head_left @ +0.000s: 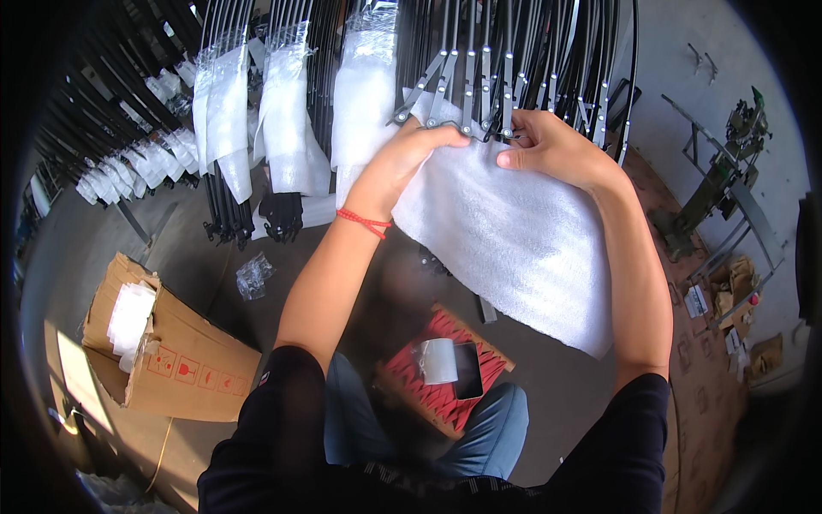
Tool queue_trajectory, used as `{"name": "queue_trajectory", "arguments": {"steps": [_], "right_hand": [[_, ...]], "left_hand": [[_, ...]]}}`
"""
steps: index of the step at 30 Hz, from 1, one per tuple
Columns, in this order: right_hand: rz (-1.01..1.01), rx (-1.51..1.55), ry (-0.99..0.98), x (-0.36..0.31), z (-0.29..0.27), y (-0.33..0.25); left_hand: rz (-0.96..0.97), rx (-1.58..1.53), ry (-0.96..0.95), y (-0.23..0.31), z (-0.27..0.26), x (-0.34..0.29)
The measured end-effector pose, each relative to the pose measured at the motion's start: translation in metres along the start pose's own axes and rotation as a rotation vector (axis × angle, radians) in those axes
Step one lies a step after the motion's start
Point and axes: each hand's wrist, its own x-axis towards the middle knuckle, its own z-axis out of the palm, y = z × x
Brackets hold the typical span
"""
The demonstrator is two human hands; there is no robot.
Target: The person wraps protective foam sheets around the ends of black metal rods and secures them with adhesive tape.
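A white foam sheet (522,240) hangs from both of my hands at the lower ends of a row of thin black rods (507,34). Riveted metal links (469,86) join the rod ends there. My left hand (411,158) is closed on the sheet's upper left part, its thumb pressed along the edge beside the links. On the other side, my right hand (561,150) pinches the top edge between thumb and curled fingers, close against the links. Some right fingertips are hidden behind the metal. The sheet's free corner drapes down toward my right forearm.
To the left hang rod bundles wrapped in white foam (224,120) and clear film. An open cardboard box (193,368) stands at lower left. Between my knees, a red-strapped stool (407,381) bears a tape roll (440,361) and a phone (467,372). A green machine (715,184) stands right.
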Motion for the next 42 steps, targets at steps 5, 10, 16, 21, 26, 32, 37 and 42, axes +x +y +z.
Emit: {"name": "queue_trajectory", "arguments": {"steps": [5,10,16,21,26,32,37,42], "right_hand": [[0.089,0.062,0.018,0.001,-0.008,0.004],[0.005,0.134,0.199,0.005,0.003,0.013],[0.031,0.077,0.340,0.019,0.009,0.011],[0.085,0.302,0.358,0.033,0.012,0.013],[0.113,0.294,0.431,0.042,0.014,0.011],[0.166,0.199,0.299,0.043,-0.002,-0.006],[0.116,0.272,0.073,0.043,-0.010,0.001],[0.059,0.159,-0.050,0.039,-0.016,0.002]], "left_hand": [[0.006,-0.102,-0.034,-0.007,-0.006,0.002],[0.082,-0.195,-0.138,-0.004,-0.005,-0.002],[0.047,-0.371,-0.070,-0.020,-0.014,0.009],[0.110,-0.456,0.113,-0.014,-0.012,0.010],[0.210,-0.315,0.299,-0.024,-0.015,0.019],[0.481,0.029,0.445,-0.019,-0.017,0.025],[0.618,0.421,0.407,-0.015,-0.028,0.027],[0.483,0.170,0.047,0.008,-0.040,0.018]]}}
